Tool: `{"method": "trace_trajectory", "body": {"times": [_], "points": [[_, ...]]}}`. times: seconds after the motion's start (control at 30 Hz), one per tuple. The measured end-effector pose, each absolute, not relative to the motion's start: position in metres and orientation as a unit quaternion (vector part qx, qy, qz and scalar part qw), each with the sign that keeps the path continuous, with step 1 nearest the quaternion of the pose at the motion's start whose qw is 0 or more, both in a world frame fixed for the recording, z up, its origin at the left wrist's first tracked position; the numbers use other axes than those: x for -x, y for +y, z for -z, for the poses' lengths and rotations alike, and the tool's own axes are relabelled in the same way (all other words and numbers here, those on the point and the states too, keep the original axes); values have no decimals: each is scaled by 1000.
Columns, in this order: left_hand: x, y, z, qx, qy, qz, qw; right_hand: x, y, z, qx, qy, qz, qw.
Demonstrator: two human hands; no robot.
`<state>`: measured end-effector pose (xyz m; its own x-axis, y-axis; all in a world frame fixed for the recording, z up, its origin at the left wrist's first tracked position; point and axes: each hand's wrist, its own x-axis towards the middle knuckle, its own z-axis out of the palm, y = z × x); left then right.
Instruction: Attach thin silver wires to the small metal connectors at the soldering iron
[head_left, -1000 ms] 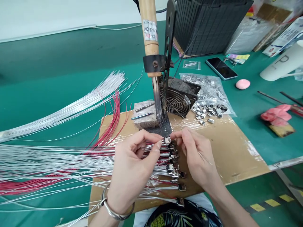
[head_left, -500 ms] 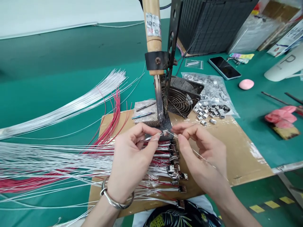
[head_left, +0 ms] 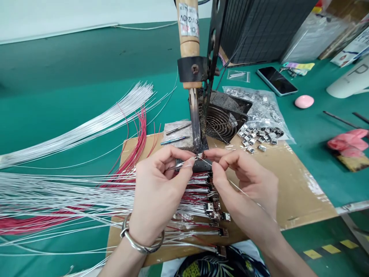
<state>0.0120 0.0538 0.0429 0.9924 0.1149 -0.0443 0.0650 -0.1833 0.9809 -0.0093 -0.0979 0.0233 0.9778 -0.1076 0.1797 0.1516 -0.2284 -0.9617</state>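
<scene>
My left hand (head_left: 161, 188) pinches white wires close to a small connector (head_left: 201, 156) just under the tip of the soldering iron (head_left: 195, 115). Thumb and fingers of my right hand (head_left: 245, 184) are closed on a thin solder strand (head_left: 239, 187), which runs back over the palm; its front end reaches the connector. The iron hangs tip down from a black metal bracket (head_left: 213, 42). Below my hands, rows of small boards (head_left: 211, 207) with white and red wires lie on the cardboard (head_left: 291, 188).
Behind the iron is a black fan (head_left: 221, 123). Loose metal connectors (head_left: 253, 138) lie beside a plastic bag (head_left: 256, 104). A bundle of white wires (head_left: 95, 123) stretches left. A phone (head_left: 276, 80), pink egg-shaped object (head_left: 304, 101) and white mug (head_left: 350, 79) stand right.
Both hands have brought the connector slightly up toward the iron's tip. The right fingertips have come nearer to it. The whole view has shifted a little.
</scene>
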Motion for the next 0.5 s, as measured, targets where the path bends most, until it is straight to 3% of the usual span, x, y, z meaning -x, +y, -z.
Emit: {"method": "trace_trajectory", "body": {"times": [0.5], "points": [[-10,53,-44,-766,51,-27,640,10,-97,-26,775,-18,115,621]]}}
